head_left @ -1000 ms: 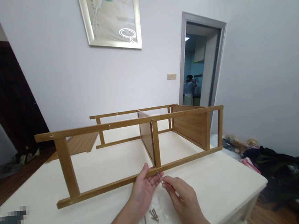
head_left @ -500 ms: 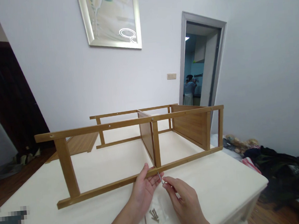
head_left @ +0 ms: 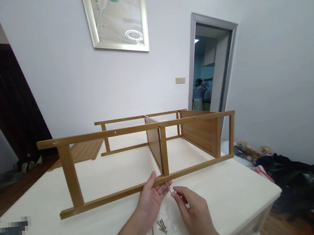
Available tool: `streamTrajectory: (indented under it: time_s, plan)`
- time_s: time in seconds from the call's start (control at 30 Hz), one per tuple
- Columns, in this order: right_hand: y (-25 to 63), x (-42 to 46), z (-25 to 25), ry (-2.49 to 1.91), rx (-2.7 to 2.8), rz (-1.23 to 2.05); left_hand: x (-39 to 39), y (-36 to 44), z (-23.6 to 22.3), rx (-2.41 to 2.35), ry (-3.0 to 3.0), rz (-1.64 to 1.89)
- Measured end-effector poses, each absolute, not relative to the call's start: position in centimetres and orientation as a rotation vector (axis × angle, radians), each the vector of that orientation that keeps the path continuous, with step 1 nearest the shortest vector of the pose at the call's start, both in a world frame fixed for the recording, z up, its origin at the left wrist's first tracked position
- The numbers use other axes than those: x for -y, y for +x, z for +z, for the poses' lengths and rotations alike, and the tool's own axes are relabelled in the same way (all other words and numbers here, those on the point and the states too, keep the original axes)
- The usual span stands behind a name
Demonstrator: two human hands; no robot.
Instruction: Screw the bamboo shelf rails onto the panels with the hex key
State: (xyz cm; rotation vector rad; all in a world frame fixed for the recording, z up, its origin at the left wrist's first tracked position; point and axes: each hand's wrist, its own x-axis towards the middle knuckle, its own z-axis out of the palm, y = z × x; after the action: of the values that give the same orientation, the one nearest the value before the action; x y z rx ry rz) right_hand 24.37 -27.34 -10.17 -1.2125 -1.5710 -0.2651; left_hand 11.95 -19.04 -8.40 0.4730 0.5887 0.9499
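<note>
Our left hand [head_left: 149, 206] is gripping the likely light, stiff wooden frame [head_left: 111, 196] by its rail; toward six o'clock, our right hand [head_left: 195, 210] is pinching a slim metal tool [head_left: 168, 187].

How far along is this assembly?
Looks done: the middle panel and right panel stand between the side frames.

In hand: the right hand holds a thin metal rod to the lower rail by the middle panel; the left hand cradles that rail.

Apparently left: the frame's left end has no panel, another panel lies apart, and screws lie loose.
</note>
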Motion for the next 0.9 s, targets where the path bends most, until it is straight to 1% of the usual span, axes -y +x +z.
streamTrajectory:
  time_s: [0.53,0.9]
  plan:
    - [24.28,27.36,-10.0,-1.213,1.681,-0.304,19.34,11.93,-7.98,-0.586,0.46,0.952]
    - [24.28,27.47,-9.93,-1.247,1.611,-0.31,19.12,11.87,-8.24,-0.591,0.464,0.954]
